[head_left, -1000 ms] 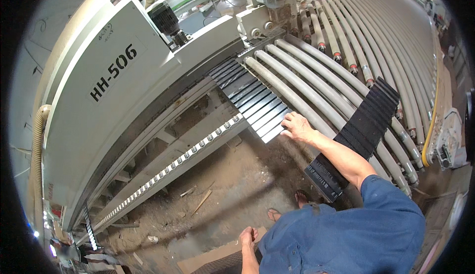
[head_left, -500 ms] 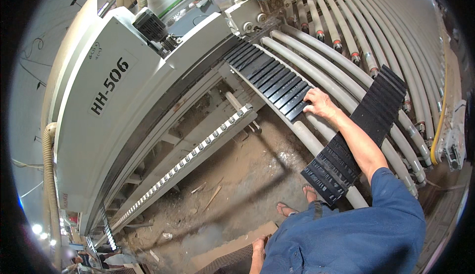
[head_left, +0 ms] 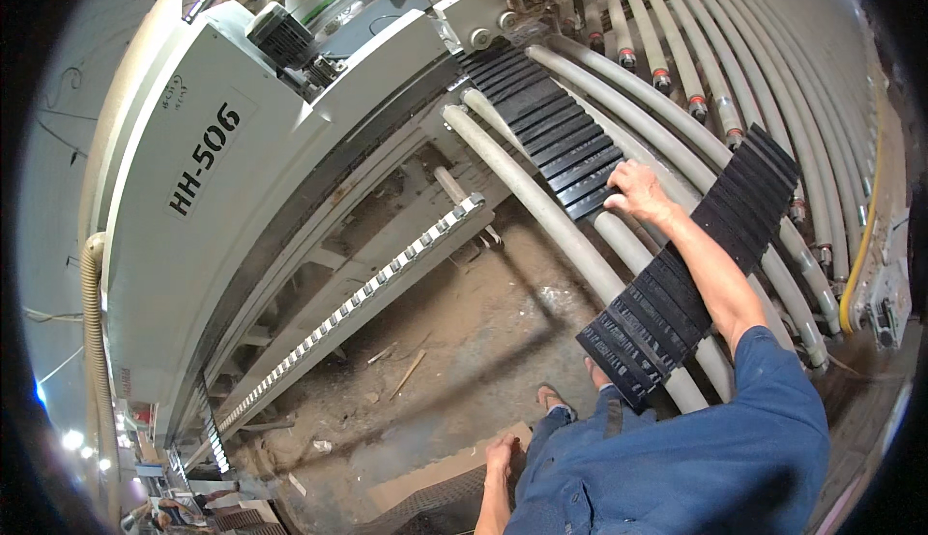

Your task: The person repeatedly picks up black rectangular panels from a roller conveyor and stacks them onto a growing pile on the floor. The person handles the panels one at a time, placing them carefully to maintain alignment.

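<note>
Lying ribbed and black across the pale rollers (head_left: 580, 245) that ran out from the big white machine (head_left: 222, 187), the slatted panel (head_left: 556, 134) had the right hand (head_left: 633, 192) pressed flat on its near end, fingers spread, clasping nothing. A second black slatted panel (head_left: 691, 274) lay just beside that arm. Down low, the left hand (head_left: 503, 458) rested on a board's (head_left: 435, 485) edge above the dusty floor (head_left: 464, 322); whether it gripped I couldn't tell.

I see a big pale grey machine housing (head_left: 184, 197) at left over a dusty, sawdust-strewn concrete floor (head_left: 464, 342), a ribbed hose (head_left: 92, 342) along its edge, bright lamps (head_left: 72, 438) far left.
</note>
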{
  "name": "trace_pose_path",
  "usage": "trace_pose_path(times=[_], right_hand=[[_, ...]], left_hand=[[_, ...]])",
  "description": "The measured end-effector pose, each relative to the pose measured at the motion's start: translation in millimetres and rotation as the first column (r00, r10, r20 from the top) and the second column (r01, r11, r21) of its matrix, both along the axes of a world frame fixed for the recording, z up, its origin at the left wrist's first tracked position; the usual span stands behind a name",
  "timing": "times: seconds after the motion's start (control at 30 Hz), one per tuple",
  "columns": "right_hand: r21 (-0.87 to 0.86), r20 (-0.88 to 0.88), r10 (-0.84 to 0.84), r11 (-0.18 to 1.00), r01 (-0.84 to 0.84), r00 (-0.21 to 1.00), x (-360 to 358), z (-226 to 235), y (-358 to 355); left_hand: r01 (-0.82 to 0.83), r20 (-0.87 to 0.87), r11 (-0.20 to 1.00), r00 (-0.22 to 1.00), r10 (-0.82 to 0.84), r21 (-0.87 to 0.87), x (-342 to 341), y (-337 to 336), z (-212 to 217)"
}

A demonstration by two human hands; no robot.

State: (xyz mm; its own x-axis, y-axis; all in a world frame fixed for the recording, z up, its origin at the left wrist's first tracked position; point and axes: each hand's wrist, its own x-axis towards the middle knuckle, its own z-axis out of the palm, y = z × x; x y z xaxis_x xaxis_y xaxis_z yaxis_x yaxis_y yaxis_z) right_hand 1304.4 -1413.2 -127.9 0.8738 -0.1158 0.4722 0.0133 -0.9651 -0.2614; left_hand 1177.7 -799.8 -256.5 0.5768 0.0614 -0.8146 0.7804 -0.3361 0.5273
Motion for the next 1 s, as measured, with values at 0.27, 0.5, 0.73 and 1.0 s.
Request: trace_pose_path(times=[0.27,0.5,0.73,1.0], right_hand=[[0.056,0.097,0.037,0.998,-0.042,0.995,-47.0,21.6,171.0],[0.172,0.154,0.001,0.985,-0.027,0.988,-141.7,68.0,289.9],[0.297,0.285,-0.136,0.954,0.047,0.949,-206.3,89.3,325.0],[0.356,0.049,-0.523,0.805,0.474,0.851,-224.7,79.8,355.8]], left_hand=[[0.128,0.184,0.822,0.983,-0.029,-0.555,91.8,-77.3,56.3],[0.109,0.045,0.369,0.983,-0.177,-0.923,160.6,-182.5,157.3],[0.401,0.278,0.36,0.895,-0.348,-0.842,158.7,-231.2,189.8],[0.757,0.558,0.318,0.642,-0.526,-0.571,122.7,-279.9,257.5]])
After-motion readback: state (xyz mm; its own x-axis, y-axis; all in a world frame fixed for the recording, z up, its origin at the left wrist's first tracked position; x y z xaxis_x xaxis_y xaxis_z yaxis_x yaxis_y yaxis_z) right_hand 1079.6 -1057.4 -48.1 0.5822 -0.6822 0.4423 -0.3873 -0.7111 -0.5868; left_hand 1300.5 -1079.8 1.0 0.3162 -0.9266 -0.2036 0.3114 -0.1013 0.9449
